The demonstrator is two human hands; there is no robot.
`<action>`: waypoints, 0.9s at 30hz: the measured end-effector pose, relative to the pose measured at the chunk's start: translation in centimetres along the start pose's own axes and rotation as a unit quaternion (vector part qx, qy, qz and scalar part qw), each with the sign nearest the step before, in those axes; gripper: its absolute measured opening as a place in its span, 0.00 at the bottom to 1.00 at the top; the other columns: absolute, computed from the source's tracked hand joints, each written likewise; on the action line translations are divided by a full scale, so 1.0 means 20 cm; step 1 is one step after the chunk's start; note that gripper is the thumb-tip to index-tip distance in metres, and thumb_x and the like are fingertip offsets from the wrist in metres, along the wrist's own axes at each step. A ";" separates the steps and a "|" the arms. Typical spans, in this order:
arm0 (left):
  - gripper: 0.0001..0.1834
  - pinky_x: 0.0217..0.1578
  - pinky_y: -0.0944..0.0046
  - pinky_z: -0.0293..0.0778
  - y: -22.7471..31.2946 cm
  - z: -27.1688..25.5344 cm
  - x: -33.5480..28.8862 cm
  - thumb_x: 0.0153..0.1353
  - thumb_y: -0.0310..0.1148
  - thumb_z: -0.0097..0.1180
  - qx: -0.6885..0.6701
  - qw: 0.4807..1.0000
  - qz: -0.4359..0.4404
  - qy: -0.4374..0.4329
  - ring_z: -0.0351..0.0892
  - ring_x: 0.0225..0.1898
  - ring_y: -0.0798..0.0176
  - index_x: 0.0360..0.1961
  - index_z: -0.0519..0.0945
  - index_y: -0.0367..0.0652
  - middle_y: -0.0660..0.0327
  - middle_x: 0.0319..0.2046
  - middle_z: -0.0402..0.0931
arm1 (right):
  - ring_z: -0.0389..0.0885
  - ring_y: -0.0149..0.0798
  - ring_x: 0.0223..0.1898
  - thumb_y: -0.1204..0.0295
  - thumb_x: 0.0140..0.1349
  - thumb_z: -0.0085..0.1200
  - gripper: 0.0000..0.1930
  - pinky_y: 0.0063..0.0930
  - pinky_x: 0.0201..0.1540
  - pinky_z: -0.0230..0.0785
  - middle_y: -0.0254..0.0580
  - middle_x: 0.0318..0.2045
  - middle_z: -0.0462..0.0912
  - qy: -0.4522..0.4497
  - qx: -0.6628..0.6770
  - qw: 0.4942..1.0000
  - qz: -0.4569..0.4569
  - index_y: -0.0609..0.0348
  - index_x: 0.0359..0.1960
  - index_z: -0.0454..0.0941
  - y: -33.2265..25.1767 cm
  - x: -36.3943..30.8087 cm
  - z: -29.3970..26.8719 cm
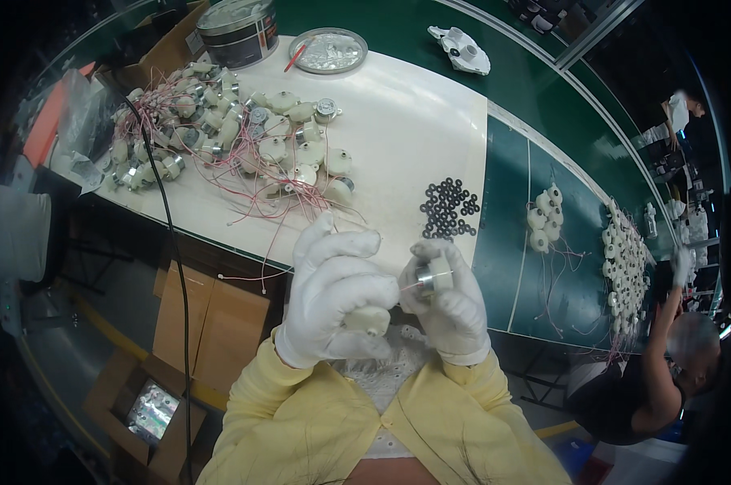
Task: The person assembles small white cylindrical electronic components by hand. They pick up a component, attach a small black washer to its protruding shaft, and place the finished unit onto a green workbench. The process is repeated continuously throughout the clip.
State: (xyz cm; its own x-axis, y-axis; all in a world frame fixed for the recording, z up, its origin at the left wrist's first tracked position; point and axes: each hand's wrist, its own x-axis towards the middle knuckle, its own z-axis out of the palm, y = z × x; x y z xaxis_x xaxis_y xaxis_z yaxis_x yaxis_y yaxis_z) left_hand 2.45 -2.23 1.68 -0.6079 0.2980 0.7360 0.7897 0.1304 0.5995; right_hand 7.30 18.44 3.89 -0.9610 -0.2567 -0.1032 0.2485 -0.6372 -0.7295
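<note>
Wired motor (437, 277) sat pinched in the right hand (454, 311); left hand (333, 283) curled around a second motor (369, 321). Beyond the right grip: loose black rings (446, 210). Beyond-left of the grip: large motor pile (280, 149). Rightward: smaller motor cluster (545, 217). Judged partway; many units seemingly remained.
</note>
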 end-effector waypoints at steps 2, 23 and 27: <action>0.31 0.71 0.41 0.55 0.01 0.01 -0.01 0.57 0.70 0.61 0.002 0.999 -0.003 -0.038 0.78 0.58 0.49 0.40 0.85 0.52 0.66 0.41 0.84 | 0.75 0.30 0.42 0.69 0.63 0.69 0.31 0.23 0.46 0.70 0.37 0.44 0.76 -0.006 0.077 0.997 -0.024 0.58 0.67 0.71 0.03 0.02 0.03; 0.22 0.70 0.37 0.54 -0.13 0.08 0.01 0.59 0.54 0.69 0.277 0.958 -0.064 -0.048 0.74 0.63 0.45 0.43 0.79 0.50 0.62 0.50 0.83 | 0.61 0.28 0.12 0.31 0.72 0.42 0.49 0.29 0.20 0.54 0.28 0.11 0.69 -0.128 -0.080 0.905 -0.397 0.69 0.73 0.61 -0.41 -0.30 -0.20; 0.23 0.70 0.37 0.55 -0.11 0.06 0.00 0.60 0.55 0.68 0.280 0.957 -0.062 -0.052 0.73 0.63 0.45 0.44 0.78 0.51 0.62 0.51 0.83 | 0.69 0.24 0.16 0.50 0.70 0.59 0.33 0.23 0.21 0.58 0.29 0.16 0.75 0.128 -0.363 0.848 -0.364 0.69 0.62 0.72 -0.49 -0.51 -0.30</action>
State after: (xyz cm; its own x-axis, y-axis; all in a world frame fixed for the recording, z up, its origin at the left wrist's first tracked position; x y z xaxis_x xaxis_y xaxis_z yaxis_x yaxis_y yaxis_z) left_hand 0.82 -1.50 -0.07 -0.7114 0.3362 0.6172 0.6504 0.6476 0.3970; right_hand 14.01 31.58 8.04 -0.8461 0.2386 0.4767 -0.4722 0.0797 -0.8779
